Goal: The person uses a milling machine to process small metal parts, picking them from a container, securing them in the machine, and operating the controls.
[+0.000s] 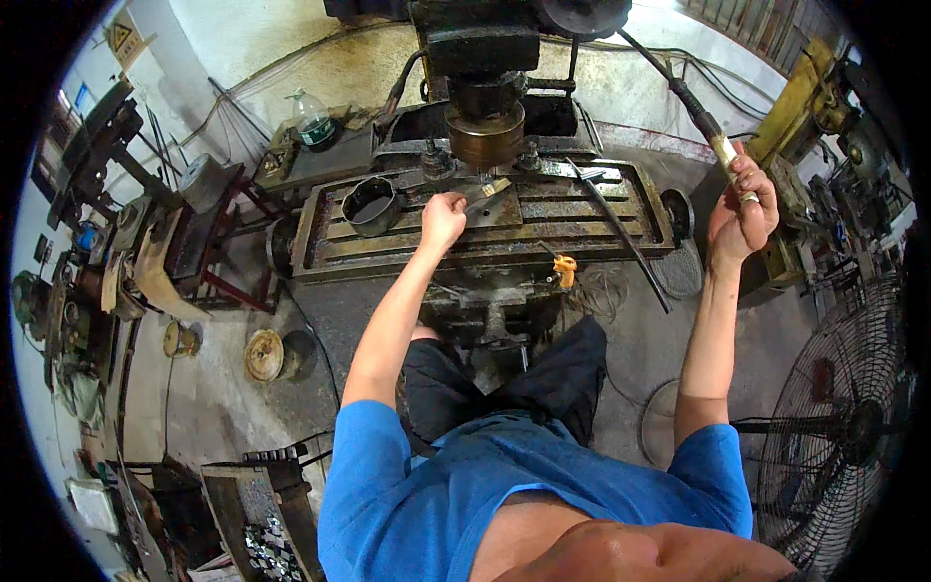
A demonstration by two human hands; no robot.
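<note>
Small yellowish, oblong block [497, 187] lay just right and far of the nearer left hand [444, 221], axis slanting far-right; left grasp unclear, right hand [745, 206] clasping black, pale-ended metal lever [687, 99].

Stained pale walls [281, 68] rise around a grey floor [218, 407], with a barred window [742, 29] upper right.

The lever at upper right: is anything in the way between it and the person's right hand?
Nothing visible is in the way: the right hand is on the pale grip at the end of the lever. The long bar lies off to the left, apart from both.
</note>
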